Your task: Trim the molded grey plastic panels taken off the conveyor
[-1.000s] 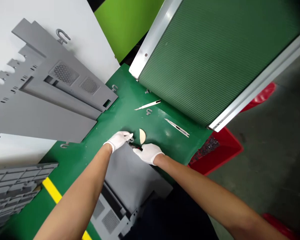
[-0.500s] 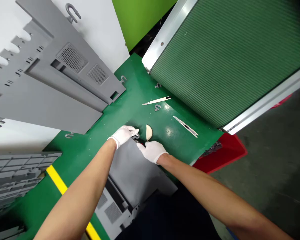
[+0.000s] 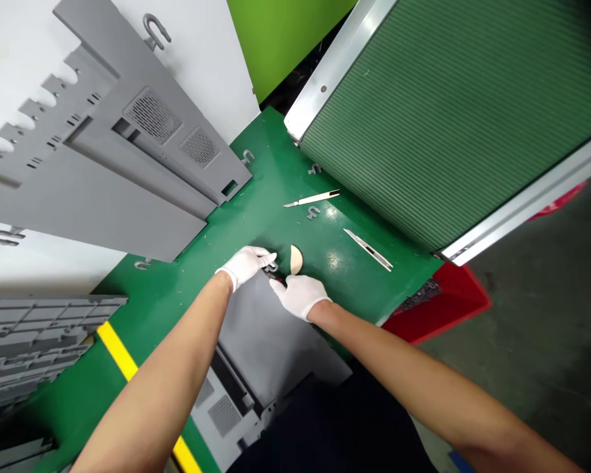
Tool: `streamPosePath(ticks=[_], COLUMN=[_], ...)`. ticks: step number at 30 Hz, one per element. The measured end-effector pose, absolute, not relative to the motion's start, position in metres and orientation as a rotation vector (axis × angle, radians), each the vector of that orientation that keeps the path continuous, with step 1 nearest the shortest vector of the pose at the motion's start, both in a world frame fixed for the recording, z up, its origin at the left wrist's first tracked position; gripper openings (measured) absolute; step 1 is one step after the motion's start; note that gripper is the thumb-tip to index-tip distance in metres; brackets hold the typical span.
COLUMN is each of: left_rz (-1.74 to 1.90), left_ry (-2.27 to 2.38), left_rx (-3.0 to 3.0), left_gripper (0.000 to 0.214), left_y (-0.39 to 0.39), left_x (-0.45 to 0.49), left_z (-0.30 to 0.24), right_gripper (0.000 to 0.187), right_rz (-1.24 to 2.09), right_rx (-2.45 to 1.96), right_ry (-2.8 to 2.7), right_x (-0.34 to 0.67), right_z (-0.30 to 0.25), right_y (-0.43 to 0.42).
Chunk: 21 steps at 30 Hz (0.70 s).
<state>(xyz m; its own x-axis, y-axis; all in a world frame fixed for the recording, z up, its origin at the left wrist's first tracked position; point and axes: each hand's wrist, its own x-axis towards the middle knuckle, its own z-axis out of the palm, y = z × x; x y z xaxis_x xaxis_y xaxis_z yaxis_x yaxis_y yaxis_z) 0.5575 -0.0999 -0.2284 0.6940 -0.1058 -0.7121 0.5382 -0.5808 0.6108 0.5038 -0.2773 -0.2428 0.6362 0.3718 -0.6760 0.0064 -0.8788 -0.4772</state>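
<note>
Pinching a small metal hook in a closed grip, the white-gloved left hand sits just beside the gloved right hand, whose curled grip hides whatever it has. A cream half-disc lies near them on the green surface. Further right, a red crate holds dark scraps.

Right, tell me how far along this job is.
Done, it seems: loose grey metal U-hooks lie on the green mat. In hand: the white-gloved left hand and white-gloved right hand meet at a small hook, beside a mostly hidden dark item. Left, it seems: the large grey vented metal panel, with no hand on it.
</note>
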Motion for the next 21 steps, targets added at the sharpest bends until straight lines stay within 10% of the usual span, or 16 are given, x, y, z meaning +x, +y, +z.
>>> streamPosePath(ticks=[21], left_rz=[-0.4], left_ry=[0.202], left_rx=[2.035], left_gripper=[0.043], left_y=[-0.196], left_x=[0.534], left_z=[-0.183], right_gripper=[0.076], right_rz=[0.986], right_rx=[-2.351], right_ry=[0.118], right_x=[0.438], right_z=[-0.242], right_y=[-0.393])
